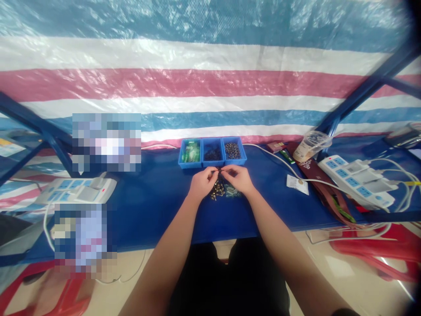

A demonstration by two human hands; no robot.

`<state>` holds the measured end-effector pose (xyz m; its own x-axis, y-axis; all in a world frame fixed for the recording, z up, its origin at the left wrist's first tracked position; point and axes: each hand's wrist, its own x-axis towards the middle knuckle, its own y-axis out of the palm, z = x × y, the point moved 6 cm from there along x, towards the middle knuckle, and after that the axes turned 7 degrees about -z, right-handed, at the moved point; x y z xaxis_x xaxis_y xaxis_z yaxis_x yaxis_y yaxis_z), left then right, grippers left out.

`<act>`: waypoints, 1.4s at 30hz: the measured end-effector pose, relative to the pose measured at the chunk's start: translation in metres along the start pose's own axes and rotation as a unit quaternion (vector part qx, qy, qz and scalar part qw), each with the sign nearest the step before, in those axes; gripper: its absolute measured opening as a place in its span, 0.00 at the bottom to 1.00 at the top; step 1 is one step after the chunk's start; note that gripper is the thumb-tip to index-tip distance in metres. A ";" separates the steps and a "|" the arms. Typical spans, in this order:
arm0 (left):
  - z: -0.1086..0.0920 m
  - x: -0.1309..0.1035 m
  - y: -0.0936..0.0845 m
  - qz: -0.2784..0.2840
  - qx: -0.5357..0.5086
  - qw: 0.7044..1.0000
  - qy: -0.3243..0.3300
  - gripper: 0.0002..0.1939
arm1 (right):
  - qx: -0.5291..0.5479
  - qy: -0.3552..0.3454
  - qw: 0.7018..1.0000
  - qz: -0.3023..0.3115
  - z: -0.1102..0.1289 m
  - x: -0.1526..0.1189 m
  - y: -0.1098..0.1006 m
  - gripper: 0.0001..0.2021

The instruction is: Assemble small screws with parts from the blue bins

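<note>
My left hand and my right hand meet over the blue tabletop, fingertips pinched close together. Between them is something small and dark, too little to name. Just below the fingers lies a small pile of brass-coloured metal pieces, partly covered by my left hand. Beside it, under my right hand, are pale green, see-through pieces. Behind my hands stand three joined blue bins: the left bin holds green pieces, the middle bin small dark parts, the right bin many small metal parts.
Power strips lie at left and right, with white cables. A tilted plastic cup, a brown strap and a white packet are on the right. A striped sheet hangs behind; red stools flank the table.
</note>
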<state>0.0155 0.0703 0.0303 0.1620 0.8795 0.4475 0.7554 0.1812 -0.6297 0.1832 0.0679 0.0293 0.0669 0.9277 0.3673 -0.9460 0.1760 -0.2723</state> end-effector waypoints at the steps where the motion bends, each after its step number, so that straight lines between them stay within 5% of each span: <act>1: 0.000 0.000 0.001 0.000 -0.001 1.000 0.001 0.12 | -0.003 0.000 1.000 0.000 0.001 0.000 0.000 0.11; 42: -0.001 0.002 0.002 0.011 0.012 1.000 0.013 0.14 | -0.008 -0.003 1.000 0.005 -0.001 0.002 0.001 0.12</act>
<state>0.0174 0.0718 0.0304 0.1945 0.8720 0.4493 0.7363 0.1729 -0.6542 0.1828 0.0700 0.0289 0.0552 0.9277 0.3692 -0.9413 0.1717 -0.2908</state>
